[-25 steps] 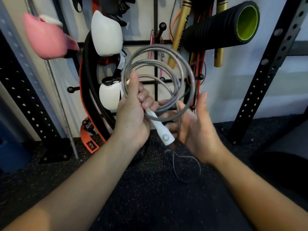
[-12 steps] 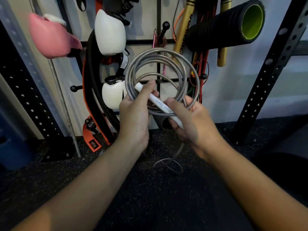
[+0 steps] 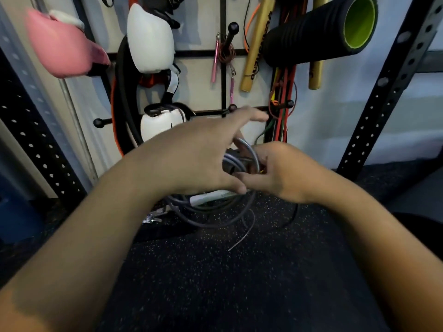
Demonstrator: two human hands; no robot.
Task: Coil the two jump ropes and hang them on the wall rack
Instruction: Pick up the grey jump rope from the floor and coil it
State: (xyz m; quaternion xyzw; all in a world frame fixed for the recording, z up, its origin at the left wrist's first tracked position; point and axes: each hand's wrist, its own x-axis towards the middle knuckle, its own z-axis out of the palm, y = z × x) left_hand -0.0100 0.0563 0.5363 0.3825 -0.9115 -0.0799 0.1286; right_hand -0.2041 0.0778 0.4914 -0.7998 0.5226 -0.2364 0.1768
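A grey jump rope (image 3: 211, 219) with a white handle (image 3: 211, 197) hangs in loose loops low over the floor, below my hands. My right hand (image 3: 285, 173) is shut on the gathered loops near its fingers. Over the coil hovers my left hand (image 3: 201, 154), blurred, palm down, its fingers stretched out toward the rack; what its thumb touches is hidden. A loose rope end trails onto the floor. On the black wall rack (image 3: 223, 75), a second rope with thin pink handles (image 3: 215, 61) hangs from a ball-tipped peg (image 3: 233, 28).
Pink boxing glove (image 3: 62, 44) and white gloves (image 3: 149, 39) hang at left. A black foam roller (image 3: 318, 32), gold sticks (image 3: 256, 44) and red bands (image 3: 282, 104) hang at right. Perforated black uprights (image 3: 393, 97) flank the rack. Black speckled rubber floor (image 3: 227, 283) lies below.
Both hands dropped with the coil, which went from upright in front of the rack to hanging low. My left hand let go of it and spread out; the right hand holds the loops.
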